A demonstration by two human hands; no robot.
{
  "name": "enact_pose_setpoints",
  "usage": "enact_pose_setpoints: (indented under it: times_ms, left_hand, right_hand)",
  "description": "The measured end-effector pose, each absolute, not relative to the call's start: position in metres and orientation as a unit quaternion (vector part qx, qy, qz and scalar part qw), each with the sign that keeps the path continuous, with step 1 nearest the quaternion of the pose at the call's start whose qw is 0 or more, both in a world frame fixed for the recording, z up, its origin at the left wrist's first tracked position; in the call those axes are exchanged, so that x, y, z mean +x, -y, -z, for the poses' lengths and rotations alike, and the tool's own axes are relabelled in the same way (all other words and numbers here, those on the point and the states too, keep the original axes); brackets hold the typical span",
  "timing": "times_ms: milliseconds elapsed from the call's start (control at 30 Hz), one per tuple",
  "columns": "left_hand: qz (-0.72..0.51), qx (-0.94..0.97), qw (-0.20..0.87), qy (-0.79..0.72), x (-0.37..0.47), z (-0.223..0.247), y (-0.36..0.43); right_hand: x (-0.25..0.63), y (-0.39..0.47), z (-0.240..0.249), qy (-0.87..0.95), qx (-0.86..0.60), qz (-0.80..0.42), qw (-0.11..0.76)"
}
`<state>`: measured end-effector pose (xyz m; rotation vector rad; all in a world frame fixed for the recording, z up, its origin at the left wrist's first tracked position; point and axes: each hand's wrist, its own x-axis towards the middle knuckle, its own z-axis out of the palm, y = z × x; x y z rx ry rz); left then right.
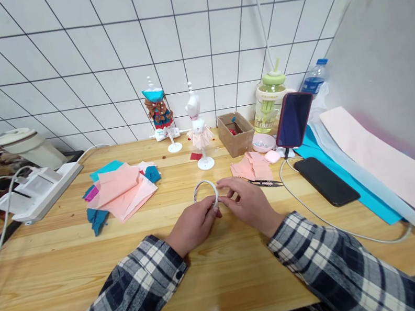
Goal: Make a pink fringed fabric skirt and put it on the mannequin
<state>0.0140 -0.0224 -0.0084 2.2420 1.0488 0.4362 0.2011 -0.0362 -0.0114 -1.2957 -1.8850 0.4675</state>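
Observation:
A thin white ring, which looks like a roll of tape (214, 189), stands on edge above the middle of the table. My left hand (194, 225) grips its lower part between thumb and fingers. At the ring's right side, the bent fingers and thumb of my right hand (252, 205) touch its edge; whether a loose end is pinched there is too small to tell. Just beyond stands a small white dress form (194, 111) with a pale pink ruffled skirt. Black thread snips (265, 183) lie right of my right hand, beside crumpled pink fabric (252, 165).
Fabric pieces (119, 188) lie at left, near a white power strip (52, 192). A dressed form (158, 113), cardboard box (236, 137), pink bowl (263, 143) and green-lidded bottle (268, 105) stand behind. At right are a propped phone (294, 118), black phone (327, 180), cable and sheets (383, 158).

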Motion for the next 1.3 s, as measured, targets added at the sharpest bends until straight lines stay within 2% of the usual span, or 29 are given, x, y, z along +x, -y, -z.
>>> enact_pose_setpoints:
  times_ms: [167,300,667,1000,1133,1233,1300]
  left_hand:
    - [-0.158,0.848,0.306,-0.403,0.012,0.005,0.021]
    - [-0.155,0.855,0.265,-0.419,0.007,0.002,0.018]
    - [-0.177,0.848,0.224,-0.446,0.005,0.006,0.018]
    - [-0.315,0.731,0.402,-0.452,0.002,0.007,0.011]
    - [-0.378,0.664,0.439,-0.473,-0.007,0.011,0.002]
    - [-0.423,0.635,0.380,-0.523,-0.026,0.011,-0.010]
    - [-0.406,0.664,0.330,-0.535,-0.035,0.011,-0.018]
  right_hand:
    - [0.206,0.035,0.007,0.748,-0.513,-0.150,0.394]
    - [0.209,0.035,0.006,0.745,-0.534,-0.126,0.379]
    - [0.213,0.034,0.007,0.753,-0.533,-0.130,0.364]
    - [0.191,0.046,0.007,0.806,-0.448,0.031,0.386]
    - [0.195,0.047,0.005,0.783,-0.441,0.021,0.438]
    - [0.204,0.044,0.004,0.728,-0.473,-0.032,0.495]
    - [0.207,0.040,0.006,0.705,-0.489,-0.131,0.497]
